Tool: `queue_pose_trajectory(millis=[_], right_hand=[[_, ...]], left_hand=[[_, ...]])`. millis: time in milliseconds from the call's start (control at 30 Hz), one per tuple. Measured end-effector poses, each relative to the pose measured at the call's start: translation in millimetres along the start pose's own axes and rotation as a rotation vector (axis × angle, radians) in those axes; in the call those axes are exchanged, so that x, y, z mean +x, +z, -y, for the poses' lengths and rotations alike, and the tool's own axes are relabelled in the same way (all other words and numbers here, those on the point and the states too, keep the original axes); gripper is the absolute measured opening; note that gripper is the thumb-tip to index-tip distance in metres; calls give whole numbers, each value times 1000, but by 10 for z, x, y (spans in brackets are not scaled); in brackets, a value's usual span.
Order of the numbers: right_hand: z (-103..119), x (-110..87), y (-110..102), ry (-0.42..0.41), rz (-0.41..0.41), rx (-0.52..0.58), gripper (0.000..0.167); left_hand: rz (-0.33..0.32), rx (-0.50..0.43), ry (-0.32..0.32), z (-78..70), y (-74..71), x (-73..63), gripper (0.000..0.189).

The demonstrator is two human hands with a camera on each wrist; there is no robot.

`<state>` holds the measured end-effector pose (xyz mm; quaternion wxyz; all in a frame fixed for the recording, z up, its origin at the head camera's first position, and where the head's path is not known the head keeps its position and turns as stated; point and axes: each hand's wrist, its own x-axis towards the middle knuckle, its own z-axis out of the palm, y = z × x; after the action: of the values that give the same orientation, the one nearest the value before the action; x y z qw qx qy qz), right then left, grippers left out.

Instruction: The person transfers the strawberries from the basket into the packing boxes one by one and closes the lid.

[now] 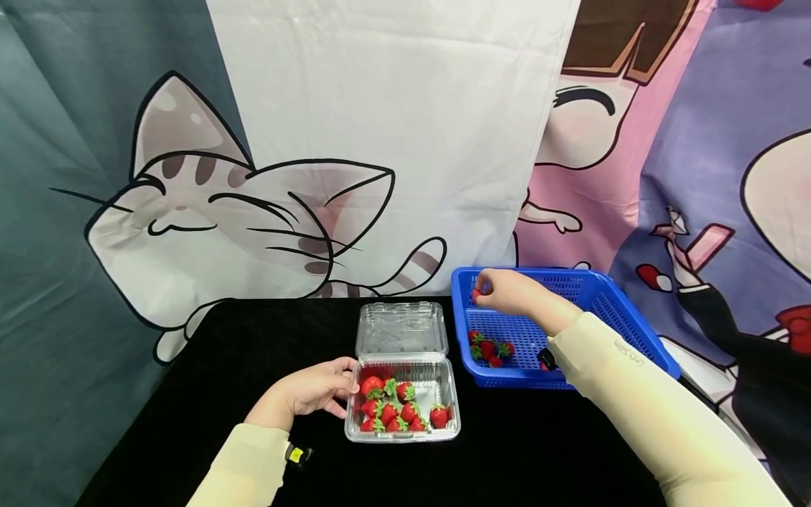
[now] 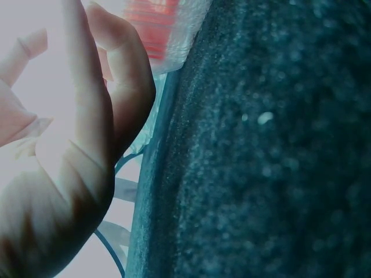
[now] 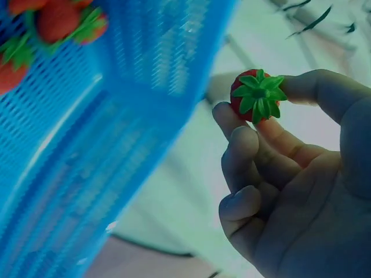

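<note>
My right hand [image 1: 507, 290] pinches a strawberry [image 3: 237, 98] between thumb and fingertips, above the far left part of the blue plastic basket [image 1: 465, 352]. The strawberry's green leafy cap faces the right wrist camera. At the left edge of a clear plastic clamshell box [image 1: 402, 437], my left hand [image 1: 315, 387] holds the rim with its fingertips. The box's lid [image 1: 402, 327] lies back, raised away from the base. Several strawberries [image 1: 388, 412] sit in the base, most at the left and one [image 1: 438, 415] at the right. Glare whitens part of the left wrist view.
A small cluster of strawberries [image 1: 488, 350] lies in the basket's left part. More red shows beside the right sleeve, partly hidden. Black cloth [image 1: 304, 324] covers the table. Behind it hangs a printed cartoon curtain [image 1: 393, 105], close to the back of the basket.
</note>
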<state>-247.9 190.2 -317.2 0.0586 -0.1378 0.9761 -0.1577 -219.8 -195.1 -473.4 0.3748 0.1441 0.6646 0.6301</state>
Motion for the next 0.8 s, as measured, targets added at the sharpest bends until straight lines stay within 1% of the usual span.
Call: queue_pose_trajectory(millis=[100, 233, 400, 500, 600, 700, 800], right_hand=[[247, -94, 25, -61, 3, -22, 15], [530, -228, 115, -174, 56, -68, 15], [769, -353, 315, -343, 106, -162, 16], [865, -392, 474, -409, 119, -224, 16], [932, -419, 633, -436, 140, -265, 15], [971, -437, 774, -415, 166, -287, 15], [996, -448, 889, -388, 173, -313, 14]], left_hand=[[-1, -3, 2, 5, -3, -4, 48], [0, -3, 5, -3, 3, -8, 48], [4, -4, 6, -17, 4, -11, 49], [3, -5, 5, -17, 2, -12, 50], [0, -4, 6, -5, 1, -8, 51], [-4, -1, 5, 4, -2, 0, 50], [-6, 2, 8, 4, -4, 0, 50]])
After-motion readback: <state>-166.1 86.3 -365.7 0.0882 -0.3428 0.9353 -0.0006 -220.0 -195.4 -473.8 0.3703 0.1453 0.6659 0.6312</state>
